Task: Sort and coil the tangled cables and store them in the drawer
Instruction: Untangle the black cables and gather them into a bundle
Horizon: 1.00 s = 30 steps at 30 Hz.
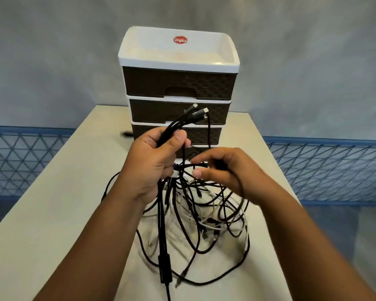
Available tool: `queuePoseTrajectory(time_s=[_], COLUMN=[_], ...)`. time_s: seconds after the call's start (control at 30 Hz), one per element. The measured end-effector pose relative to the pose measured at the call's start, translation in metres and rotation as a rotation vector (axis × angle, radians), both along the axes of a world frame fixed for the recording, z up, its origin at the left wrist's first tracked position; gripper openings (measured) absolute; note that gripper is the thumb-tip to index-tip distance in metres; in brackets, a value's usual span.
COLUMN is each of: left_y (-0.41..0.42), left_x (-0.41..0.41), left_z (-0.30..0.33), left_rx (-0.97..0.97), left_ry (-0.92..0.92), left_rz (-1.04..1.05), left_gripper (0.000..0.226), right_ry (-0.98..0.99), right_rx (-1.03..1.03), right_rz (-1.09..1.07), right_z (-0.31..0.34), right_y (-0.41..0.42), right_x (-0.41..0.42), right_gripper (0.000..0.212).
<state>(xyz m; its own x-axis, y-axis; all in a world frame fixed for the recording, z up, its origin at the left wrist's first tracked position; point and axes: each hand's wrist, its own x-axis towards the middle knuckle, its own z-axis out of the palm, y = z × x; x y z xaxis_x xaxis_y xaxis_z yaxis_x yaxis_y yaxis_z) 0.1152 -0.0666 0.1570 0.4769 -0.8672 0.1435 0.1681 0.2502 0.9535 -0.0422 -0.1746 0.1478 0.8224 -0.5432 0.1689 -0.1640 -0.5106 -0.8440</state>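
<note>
A tangle of black and white cables (206,216) lies on the white table (52,213) in front of a drawer unit (178,101) with a white top tray and several brown drawers, all closed. My left hand (152,159) grips a bunch of black cables (189,118), held above the pile, their plug ends sticking up toward the drawers. My right hand (221,170) is just to its right, fingers curled, pinching a black cable strand that runs from the bunch. A black cable with an inline box (164,266) hangs down from my left hand.
The table's edges fall off left and right. A blue mesh fence (323,170) runs behind the table on both sides, before a grey wall. A small dark object (126,134) lies on the table left of the drawer unit.
</note>
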Motion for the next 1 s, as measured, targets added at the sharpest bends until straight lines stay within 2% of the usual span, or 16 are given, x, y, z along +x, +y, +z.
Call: queuePoseTrajectory(time_s=[0.1,0.2,0.3,0.43,0.57,0.7,0.87,1.0], left_y=[-0.005,-0.006,-0.003,0.003,0.004,0.000,-0.008,-0.009], left_x=[-0.012,-0.013,-0.001,0.007,0.012,0.020,0.031,0.038], left_z=[0.004,-0.001,-0.014,-0.040,-0.058,-0.073,-0.098,-0.111], left_rx=[-0.007,-0.017,0.021,0.168,0.328,0.377,0.490,0.521], left_ry=[0.011,0.031,-0.126,-0.297,-0.430,-0.565,-0.588,-0.586], left_rz=[-0.002,0.045,0.084,0.029,0.122,0.220,0.250,0.280], left_gripper=[0.018,0.022,0.021,0.016,0.015,0.015,0.014,0.012], right_ry=[-0.050,-0.100,-0.145,-0.238,-0.269,-0.332,-0.513,-0.655], right_rx=[0.024,-0.069,0.011,0.137,0.241,0.330,0.354,0.295], right_rz=[-0.054,-0.083,-0.136,-0.161,-0.167,-0.145,-0.121,-0.099], right_z=[-0.013,-0.018,-0.018,-0.010,0.000,0.015,0.042,0.063], right_y=[0.010,0.016,0.014,0.011,0.011,0.017,0.023,0.020], right_x=[0.019,0.027,0.029,0.031,0.033,0.035,0.032,0.023], right_gripper=[0.017,0.017,0.022,0.026,0.027,0.026,0.026,0.027])
